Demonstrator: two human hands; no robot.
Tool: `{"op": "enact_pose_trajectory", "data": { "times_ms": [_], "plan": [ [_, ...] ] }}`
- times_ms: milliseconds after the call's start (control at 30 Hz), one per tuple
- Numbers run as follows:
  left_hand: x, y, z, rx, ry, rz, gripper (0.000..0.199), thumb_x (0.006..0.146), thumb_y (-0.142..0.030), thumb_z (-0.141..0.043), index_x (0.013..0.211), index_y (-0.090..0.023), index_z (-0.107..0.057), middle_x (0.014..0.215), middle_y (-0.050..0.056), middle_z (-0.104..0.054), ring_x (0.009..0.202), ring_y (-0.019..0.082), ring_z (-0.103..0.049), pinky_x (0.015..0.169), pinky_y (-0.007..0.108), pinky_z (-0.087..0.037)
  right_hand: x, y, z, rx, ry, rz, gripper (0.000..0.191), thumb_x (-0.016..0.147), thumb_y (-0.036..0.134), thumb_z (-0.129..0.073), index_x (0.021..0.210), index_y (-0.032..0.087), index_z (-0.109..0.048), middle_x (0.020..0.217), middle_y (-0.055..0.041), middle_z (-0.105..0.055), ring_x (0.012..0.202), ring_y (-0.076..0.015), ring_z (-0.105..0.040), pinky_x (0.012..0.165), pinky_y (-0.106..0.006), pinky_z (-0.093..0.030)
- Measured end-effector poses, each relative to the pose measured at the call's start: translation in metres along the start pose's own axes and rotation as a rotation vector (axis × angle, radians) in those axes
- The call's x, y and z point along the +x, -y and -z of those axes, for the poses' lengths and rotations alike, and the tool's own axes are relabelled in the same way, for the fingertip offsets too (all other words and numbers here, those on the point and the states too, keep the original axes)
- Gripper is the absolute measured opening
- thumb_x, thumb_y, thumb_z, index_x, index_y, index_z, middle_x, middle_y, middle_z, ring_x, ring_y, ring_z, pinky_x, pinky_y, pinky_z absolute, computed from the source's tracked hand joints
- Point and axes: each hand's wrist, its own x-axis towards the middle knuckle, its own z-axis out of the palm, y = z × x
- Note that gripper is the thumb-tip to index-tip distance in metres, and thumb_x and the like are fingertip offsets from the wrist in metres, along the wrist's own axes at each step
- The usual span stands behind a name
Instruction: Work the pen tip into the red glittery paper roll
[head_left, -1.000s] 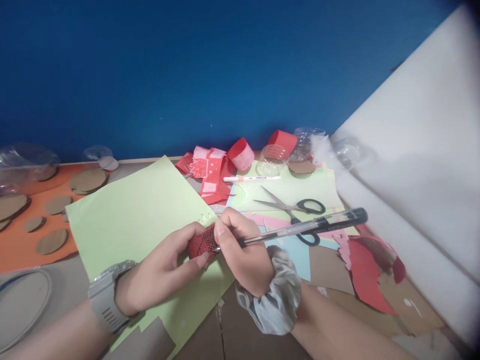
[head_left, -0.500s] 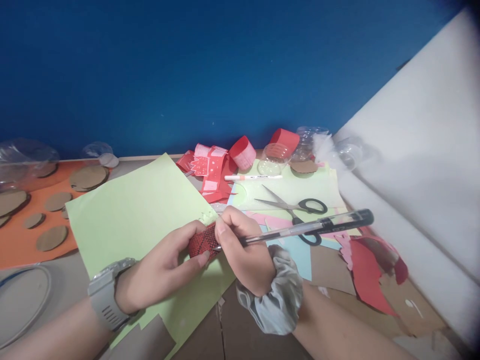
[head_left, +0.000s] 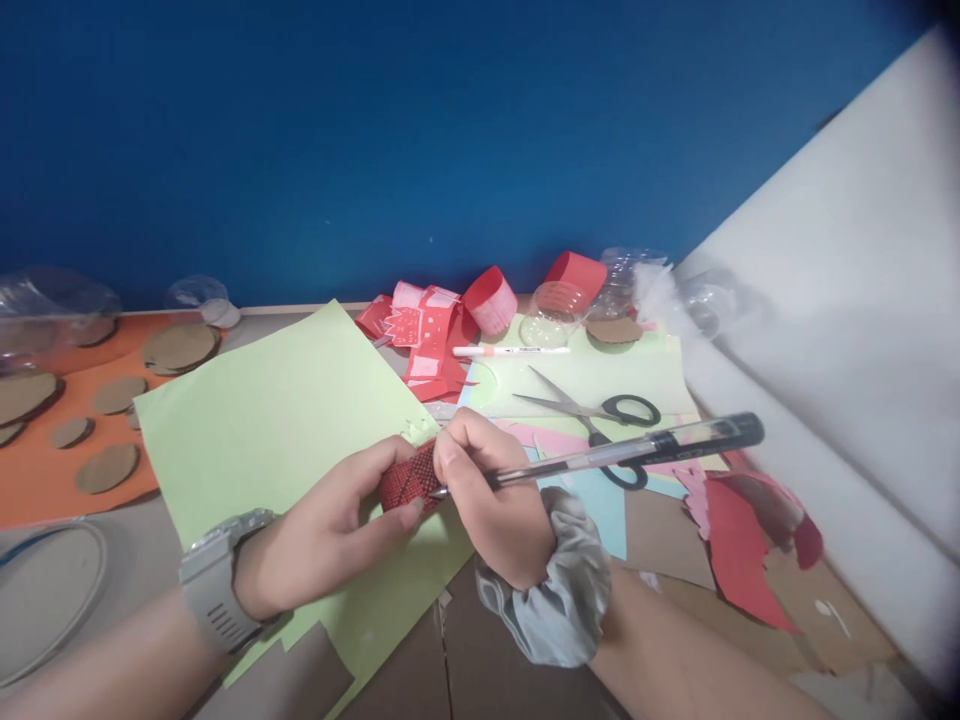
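A small red paper piece (head_left: 405,480) covered in black dots and crossing lines is pinched between the thumb and fingers of my left hand (head_left: 341,530). My right hand (head_left: 491,500) is closed around a clear-barrelled pen with a black cap end (head_left: 600,458). The pen's tip meets the red piece near its right edge, and my right fingers press against that edge too. Under both hands lies a large light green paper sheet (head_left: 277,400). A small jagged green paper edge (head_left: 418,430) shows just above the red piece.
Open black-handled scissors (head_left: 592,410) rest on paper sheets to the right. Behind are a white marker (head_left: 510,351), red paper rings (head_left: 491,300) and clear plastic cups (head_left: 559,312). Cardboard discs (head_left: 107,467) lie on orange paper at left. Red scraps (head_left: 739,550) lie right.
The whole view has shifted slightly. My pen tip stays at the red piece's right edge, with the pen's far end a little farther right. Both hands keep their grips.
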Motion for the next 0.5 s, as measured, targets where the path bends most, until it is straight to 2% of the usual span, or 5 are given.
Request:
{"op": "enact_pose_trajectory", "data": {
  "times_ms": [233,500],
  "plan": [
    [-0.001,0.0008,0.0005,0.001,-0.006,-0.025,0.016,0.099,-0.033,-0.047,0.096,-0.017,-0.048,0.08,-0.002,-0.044,0.07,0.013,-0.039,0.063,0.024,-0.035,0.0005,-0.0007,-0.0005,0.027,-0.025,0.032,0.028,0.091,0.019,-0.042,0.064,0.021,-0.037,0.059,0.0055,-0.032,0.055,-0.0101,-0.031,0.053,-0.026,-0.027],
    [-0.0008,0.0009,0.0014,0.008,-0.001,-0.039,0.013,0.099,-0.029,-0.046,0.093,-0.018,-0.047,0.079,-0.003,-0.042,0.071,0.013,-0.038,0.064,0.024,-0.036,-0.0013,-0.0004,-0.0001,0.013,0.015,0.019,0.026,0.089,0.016,-0.044,0.065,0.021,-0.037,0.059,0.0058,-0.033,0.055,-0.0096,-0.032,0.052,-0.025,-0.028]
  ]
}}
